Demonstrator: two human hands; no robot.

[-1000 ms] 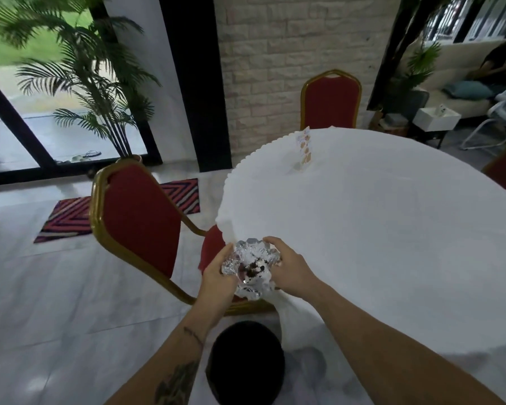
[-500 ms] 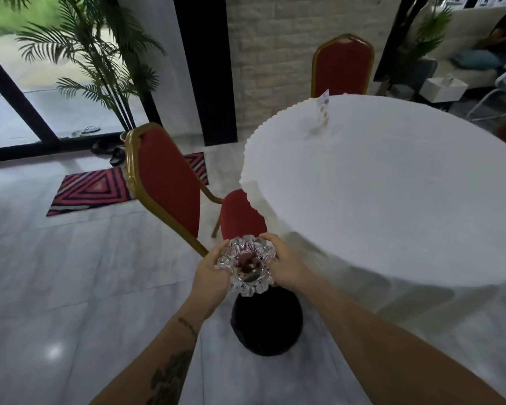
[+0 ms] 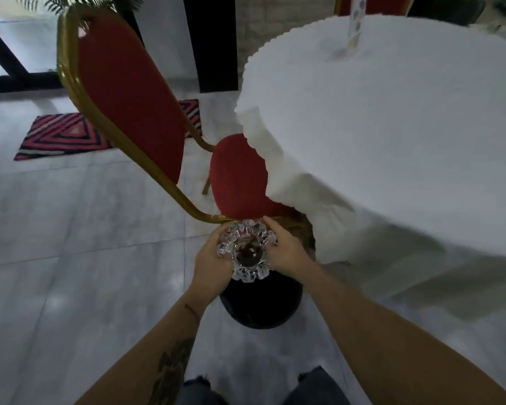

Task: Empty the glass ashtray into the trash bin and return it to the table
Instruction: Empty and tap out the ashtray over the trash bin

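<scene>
Above grey floor tiles [image 3: 70,244], scalloped clear glass ashtray [image 3: 247,254] holds dark debris.

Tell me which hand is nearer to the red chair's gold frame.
Left. The left hand holds the ashtray just below the frame's bottom bend; the right hand grips the ashtray's other side, toward the table.

The black bin [image 3: 260,305] stands open on the floor, nothing over it but the ashtray [image 3: 247,252]. A red chair [image 3: 135,95] stands close behind it. The table's white cloth [image 3: 392,141] hangs down on the right. The floor on the left is open.
</scene>
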